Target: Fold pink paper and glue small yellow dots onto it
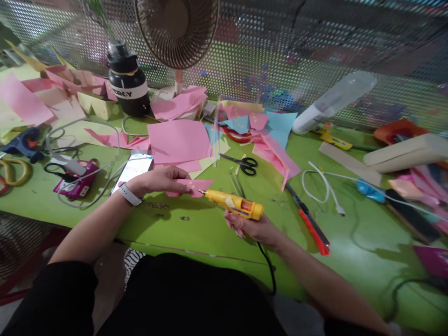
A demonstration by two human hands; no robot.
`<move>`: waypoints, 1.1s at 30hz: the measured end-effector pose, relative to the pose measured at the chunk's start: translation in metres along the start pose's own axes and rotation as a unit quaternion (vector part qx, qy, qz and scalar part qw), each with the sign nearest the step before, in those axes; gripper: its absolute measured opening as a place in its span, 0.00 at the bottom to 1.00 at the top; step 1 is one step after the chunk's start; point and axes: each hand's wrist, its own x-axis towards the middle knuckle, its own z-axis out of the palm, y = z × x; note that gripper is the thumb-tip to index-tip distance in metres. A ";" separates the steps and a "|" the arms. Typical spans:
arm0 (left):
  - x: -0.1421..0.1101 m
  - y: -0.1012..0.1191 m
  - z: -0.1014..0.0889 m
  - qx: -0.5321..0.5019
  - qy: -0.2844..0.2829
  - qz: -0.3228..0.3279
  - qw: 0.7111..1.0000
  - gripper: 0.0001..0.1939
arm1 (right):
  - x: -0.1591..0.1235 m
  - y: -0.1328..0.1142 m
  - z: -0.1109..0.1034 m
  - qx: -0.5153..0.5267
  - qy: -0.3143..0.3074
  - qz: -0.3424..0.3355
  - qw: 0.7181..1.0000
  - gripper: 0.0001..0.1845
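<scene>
My right hand [247,224] is wrapped round a yellow glue gun [241,205], whose metal nozzle points left and whose black cord hangs over the table's front edge. Between the fingers of my left hand [171,179] is a small strip of pink paper [201,187] dotted with pale spots. The nozzle tip is at the strip's right part; whether it touches the paper I cannot tell. Below the strip, several small bits [185,218] lie on the green table [210,233]. Behind my left wrist a phone [135,168] shows digits on a lit screen.
Black-handled scissors [248,165] and a large pink sheet [178,142] lie beyond my hands. A red-and-black tool [311,224] and a white cable [325,186] are to the right. A magenta power strip [79,179], a black bottle [129,86] and a fan [177,28] stand left and behind.
</scene>
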 end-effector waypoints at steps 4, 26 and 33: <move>0.000 0.002 0.002 0.013 0.002 -0.007 1.000 0.12 | 0.000 0.000 0.003 -0.003 -0.007 0.013 1.000 0.25; -0.001 0.006 0.002 0.012 0.000 -0.010 1.000 0.13 | 0.001 0.004 -0.002 -0.057 -0.012 -0.011 0.998 0.25; -0.002 0.010 0.004 0.013 0.003 -0.005 1.000 0.12 | 0.001 0.005 -0.003 -0.073 -0.008 -0.018 0.997 0.24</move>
